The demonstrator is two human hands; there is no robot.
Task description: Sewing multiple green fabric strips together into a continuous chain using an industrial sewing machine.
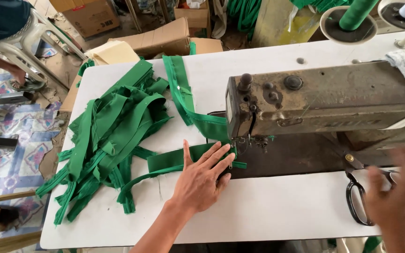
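While the left hand [201, 180] lies open and flat on the green fabric strip [174, 159], a soft, light, likely slippery piece best pinned under its fingertips, the blurred right hand [399, 197] reaches the black-handled scissors [358, 199], grip unclear.

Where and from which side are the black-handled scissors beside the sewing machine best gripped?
Probably by the black handle loops, reached from the near table edge on the right. The scissors lie flat with the loops toward the person and the pivot and blades pointing away under the sewing machine. The blurred right hand is right beside them, while the left hand presses the green strip.
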